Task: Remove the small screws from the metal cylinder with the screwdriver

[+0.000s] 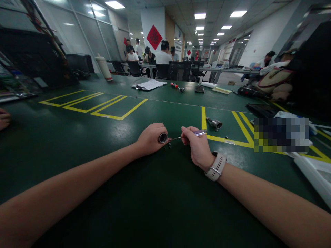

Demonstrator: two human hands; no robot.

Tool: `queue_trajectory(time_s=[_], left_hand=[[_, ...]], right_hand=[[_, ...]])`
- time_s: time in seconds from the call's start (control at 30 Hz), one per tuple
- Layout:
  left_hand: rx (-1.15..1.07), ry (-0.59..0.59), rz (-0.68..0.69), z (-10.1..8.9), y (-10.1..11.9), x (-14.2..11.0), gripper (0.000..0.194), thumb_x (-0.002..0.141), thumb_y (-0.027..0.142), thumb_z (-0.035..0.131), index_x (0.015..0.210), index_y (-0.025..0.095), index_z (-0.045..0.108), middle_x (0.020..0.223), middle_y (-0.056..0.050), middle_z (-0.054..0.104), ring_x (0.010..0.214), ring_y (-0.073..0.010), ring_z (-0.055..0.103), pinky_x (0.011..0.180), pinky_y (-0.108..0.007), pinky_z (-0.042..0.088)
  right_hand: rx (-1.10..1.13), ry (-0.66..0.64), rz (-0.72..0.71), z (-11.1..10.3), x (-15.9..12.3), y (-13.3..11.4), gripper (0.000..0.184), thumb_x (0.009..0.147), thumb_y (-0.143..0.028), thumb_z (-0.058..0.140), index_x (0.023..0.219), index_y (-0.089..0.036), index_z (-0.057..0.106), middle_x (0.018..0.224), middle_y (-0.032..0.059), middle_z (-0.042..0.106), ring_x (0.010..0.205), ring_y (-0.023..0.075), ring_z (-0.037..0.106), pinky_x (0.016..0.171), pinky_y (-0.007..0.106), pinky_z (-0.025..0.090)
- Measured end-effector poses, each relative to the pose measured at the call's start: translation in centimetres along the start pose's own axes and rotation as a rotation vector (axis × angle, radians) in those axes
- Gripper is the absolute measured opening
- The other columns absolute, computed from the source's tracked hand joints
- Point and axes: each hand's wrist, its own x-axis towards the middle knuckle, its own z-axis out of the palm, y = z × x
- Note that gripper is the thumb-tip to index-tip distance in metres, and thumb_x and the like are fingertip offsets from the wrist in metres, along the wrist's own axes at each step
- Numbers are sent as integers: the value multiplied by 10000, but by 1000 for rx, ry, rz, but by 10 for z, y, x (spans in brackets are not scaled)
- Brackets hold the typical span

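Note:
My left hand (152, 139) is closed around a dark metal part with a round, hollow end (162, 138) facing me; the rest is hidden by my fingers. My right hand (197, 147) grips a slim screwdriver (200, 132), its shiny handle pointing right. The thin shaft reaches left to the metal part, but whether the tip touches it I cannot tell. Several tiny dark pieces (169, 145), perhaps nuts or screws, lie on the green table (155, 193) just below the hands. A similar metal part with a cup-shaped end (215, 123) rests beyond my right hand.
Yellow tape outlines (108, 116) mark the table. Farther back are a clipboard with papers (150, 84), a red-handled tool (174, 85), a phone (199, 89) and a tall cup (104, 68). A pixelated patch covers items at right. Another person's hand (3, 119) shows at the left edge.

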Motion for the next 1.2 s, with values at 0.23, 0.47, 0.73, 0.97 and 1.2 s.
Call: queue_trajectory(time_s=[0.23,0.47,0.73,0.97,1.2], left_hand=[[92,105,-117,1,-2,0,223,786,336,606,682,158,521,701,-26,528,668,-163,477,620,-287,375],[99,211,-372,0,-1,-3,372,788,541,554,717,176,548,780,-28,524,695,-166,512,599,-275,382],[-43,336,-556,-8,2,-4,316,710,450,676,805,172,559,768,-7,587,713,-166,549,641,-286,424],[-896,300,-1003,-48,46,-12,396,576,101,758,940,132,603,893,-46,629,754,-149,616,661,-268,532],[-1414,183,-1059,-79,81,-26,307,683,-24,580,924,139,675,992,-83,699,880,-192,675,798,-266,572]], right_hand=[[44,35,16,-1,1,1,247,745,-352,611,570,-196,535,486,-59,464,467,91,413,476,240,315],[25,-85,109,-1,1,1,232,771,-401,585,726,-180,638,638,3,634,618,132,569,589,270,407],[-50,-101,108,-4,1,2,129,669,-249,695,767,-170,669,730,9,670,697,136,590,664,289,431],[-68,-135,130,-8,-8,-8,198,700,-346,685,704,-152,643,629,3,654,619,123,582,633,274,444],[-111,-117,115,-9,-9,-6,269,761,-396,620,636,-160,597,502,-31,578,499,101,529,527,240,396]])
